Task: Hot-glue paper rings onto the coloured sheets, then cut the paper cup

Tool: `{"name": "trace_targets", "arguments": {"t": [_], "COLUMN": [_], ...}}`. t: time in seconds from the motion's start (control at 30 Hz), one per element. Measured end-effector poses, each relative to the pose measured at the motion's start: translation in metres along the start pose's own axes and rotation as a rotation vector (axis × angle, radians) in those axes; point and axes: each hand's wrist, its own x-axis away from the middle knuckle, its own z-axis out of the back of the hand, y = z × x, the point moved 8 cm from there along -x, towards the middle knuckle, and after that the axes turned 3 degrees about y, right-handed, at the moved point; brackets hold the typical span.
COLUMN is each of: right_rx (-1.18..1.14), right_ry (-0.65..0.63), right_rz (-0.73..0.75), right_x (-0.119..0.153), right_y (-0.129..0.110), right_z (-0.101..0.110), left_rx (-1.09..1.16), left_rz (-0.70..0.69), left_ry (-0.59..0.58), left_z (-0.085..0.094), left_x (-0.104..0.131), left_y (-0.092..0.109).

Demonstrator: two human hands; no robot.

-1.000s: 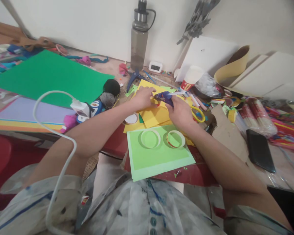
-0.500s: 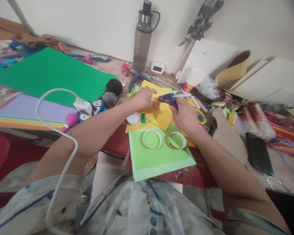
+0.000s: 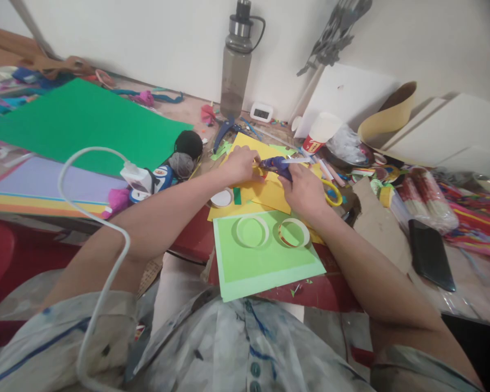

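My right hand [image 3: 308, 190] is closed round a blue glue gun [image 3: 278, 164], with a pale glue stick [image 3: 297, 160] jutting out of its back end. The gun's nozzle points left, towards my left hand [image 3: 242, 165], whose fingers are pinched on a small yellow paper piece, mostly hidden by them. Both hands are above sheets of yellow paper [image 3: 271, 197]. Nearer to me, two cut paper rings, a plain left ring [image 3: 239, 237] and a right ring [image 3: 283, 239] with red marks, stand on light green paper [image 3: 245, 272].
A white disc [image 3: 221, 198] lies left of the yellow paper, a yellow loop [image 3: 334, 193] right of my right hand. Behind stand a bottle [image 3: 233, 81], a small clock [image 3: 262, 112] and a paper cup [image 3: 320, 133]. A white cable [image 3: 118, 272] crosses my left arm. A phone [image 3: 432, 256] lies right.
My left hand's fingers have drawn closer together near the glue gun's nozzle. The gun has shifted slightly left and down, and the yellow paper below has turned a little.
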Motion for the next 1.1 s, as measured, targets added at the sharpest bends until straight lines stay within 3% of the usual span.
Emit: {"name": "trace_targets", "arguments": {"t": [0.33,0.53,0.7,1.1], "right_rx": [0.016,0.013,-0.011,0.088], "right_ry": [0.075,0.038,0.022,0.039], "right_rz": [0.018,-0.01,0.007,0.043], "right_x": [0.011,0.007,0.003,0.013], "right_y": [0.005,0.008,0.004,0.004], "right_z": [0.015,0.008,0.001,0.02], "left_rx": [0.011,0.019,-0.003,0.075], "left_rz": [0.057,-0.069,-0.083,0.083], "left_ry": [-0.03,-0.08,-0.082,-0.046], "left_z": [0.003,-0.003,0.001,0.008], "left_x": [0.003,-0.007,-0.001,0.013], "left_y": [-0.005,-0.008,-0.002,0.005]}}
